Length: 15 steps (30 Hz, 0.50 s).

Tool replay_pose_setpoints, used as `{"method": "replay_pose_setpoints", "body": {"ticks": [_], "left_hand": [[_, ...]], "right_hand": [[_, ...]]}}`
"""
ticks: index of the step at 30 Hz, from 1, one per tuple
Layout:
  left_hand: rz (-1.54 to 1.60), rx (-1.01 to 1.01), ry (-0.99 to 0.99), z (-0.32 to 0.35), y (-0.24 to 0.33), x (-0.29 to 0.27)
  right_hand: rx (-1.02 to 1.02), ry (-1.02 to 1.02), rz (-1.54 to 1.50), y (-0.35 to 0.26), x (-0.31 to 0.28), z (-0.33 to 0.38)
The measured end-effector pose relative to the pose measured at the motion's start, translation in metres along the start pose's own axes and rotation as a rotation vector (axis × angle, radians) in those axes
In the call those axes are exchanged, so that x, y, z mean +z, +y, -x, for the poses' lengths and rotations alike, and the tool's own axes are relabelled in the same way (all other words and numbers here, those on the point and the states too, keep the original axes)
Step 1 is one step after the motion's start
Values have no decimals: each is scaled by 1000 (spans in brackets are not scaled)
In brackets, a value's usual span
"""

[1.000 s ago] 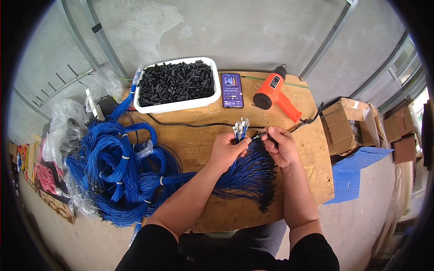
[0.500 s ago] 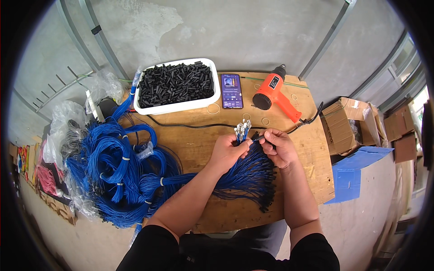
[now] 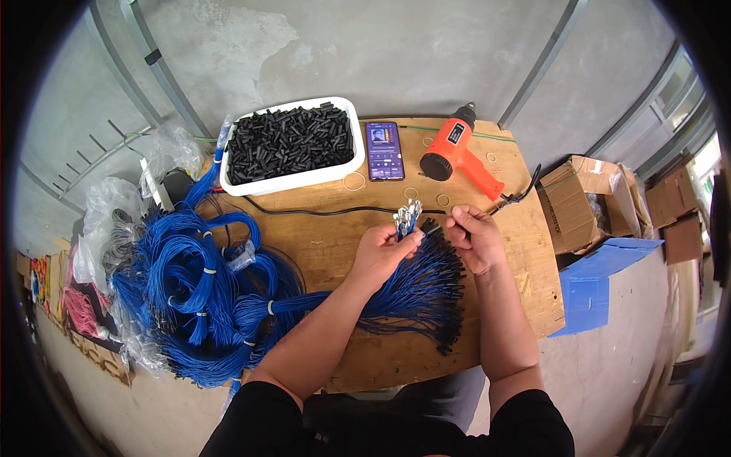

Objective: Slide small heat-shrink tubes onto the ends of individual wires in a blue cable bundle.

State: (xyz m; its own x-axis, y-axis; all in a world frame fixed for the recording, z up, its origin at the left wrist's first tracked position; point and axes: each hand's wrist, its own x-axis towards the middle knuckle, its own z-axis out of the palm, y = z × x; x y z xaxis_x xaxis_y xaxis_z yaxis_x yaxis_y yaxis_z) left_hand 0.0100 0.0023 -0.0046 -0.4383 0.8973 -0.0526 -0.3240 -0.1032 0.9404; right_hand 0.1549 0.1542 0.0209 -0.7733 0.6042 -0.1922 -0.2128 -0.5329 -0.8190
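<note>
My left hand is closed round a bunch of thin blue wires. Their bare white-and-metal terminals stick up above the thumb and fingers. Just to the right, apart from the bunch, my right hand is closed with thumb and fingertips pinched; what lies in them is too small to make out. Below and between both hands, blue wires fan out over the table, their right ends covered with black sleeves. A white tub full of loose short black sleeves stands at the back.
Right of the tub are a phone and an orange heat gun on the wooden table. A black cord crosses behind my hands. Coiled blue wire bundles fill the left side. Rubber bands lie about; cardboard boxes stand at right.
My right hand has drawn slightly up and right, away from the bunch; the black sleeve seen in its fingers earlier no longer shows there. My left hand keeps its hold.
</note>
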Motion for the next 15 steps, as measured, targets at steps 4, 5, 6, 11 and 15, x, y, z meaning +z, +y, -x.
{"method": "replay_pose_setpoints", "body": {"ticks": [4, 5, 6, 11, 15], "left_hand": [[-90, 66, -6, -1, -3, -5], [-93, 65, -11, -2, -4, -4], [-111, 72, -7, -2, -5, -3], [-159, 97, -10, -3, -11, -1], [-114, 43, -20, -3, -9, -1]], "right_hand": [[-75, 92, -54, -2, 1, 1], [-93, 101, -32, -2, 3, 1], [-110, 110, -10, -1, 4, 2], [-142, 141, 37, -2, 6, 5], [-148, 132, 57, -4, 6, 6]]}}
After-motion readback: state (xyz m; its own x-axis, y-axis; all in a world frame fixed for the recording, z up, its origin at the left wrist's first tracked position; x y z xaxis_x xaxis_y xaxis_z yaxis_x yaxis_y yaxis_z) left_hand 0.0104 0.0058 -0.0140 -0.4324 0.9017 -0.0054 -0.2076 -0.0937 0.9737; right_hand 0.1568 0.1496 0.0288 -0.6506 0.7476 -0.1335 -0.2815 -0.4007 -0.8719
